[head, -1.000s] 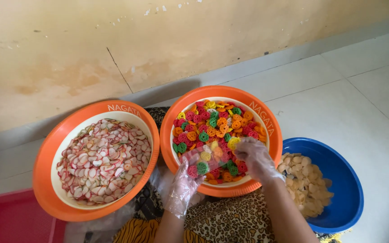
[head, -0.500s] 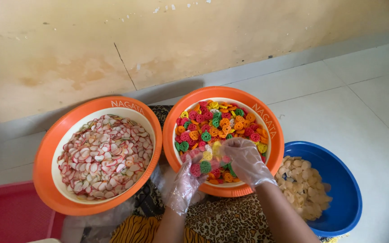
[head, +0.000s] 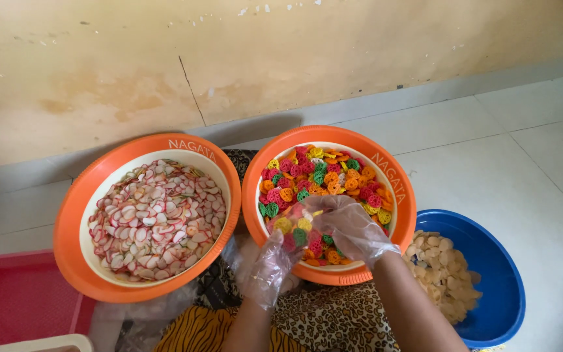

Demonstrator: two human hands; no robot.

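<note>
**Gloved hands over a basin of coloured crackers**

Head view: both hands wear thin clear plastic gloves and meet over the near side of the middle orange basin (head: 395, 195). The left hand (head: 274, 261) is curled around a small clear plastic bag (head: 292, 229) that already holds several of the coloured crackers; it grips the bag from below at the basin's near rim. The right hand (head: 352, 228) is cupped, fingers bent down, touching the bag's mouth and the heap of red, green, orange and yellow flower-shaped crackers (head: 324, 176); it seems to hold a few pieces, though the glove blurs this.

To the left, touching this basin, sits a second orange basin (head: 73, 221) of white, red-edged crackers (head: 154, 218). To the right, a blue basin (head: 503, 274) holds pale plain crackers (head: 441, 270). A red tray (head: 14, 303) lies at the lower left on the tiled floor (head: 490, 150), below a stained yellow wall (head: 229, 58).
</note>
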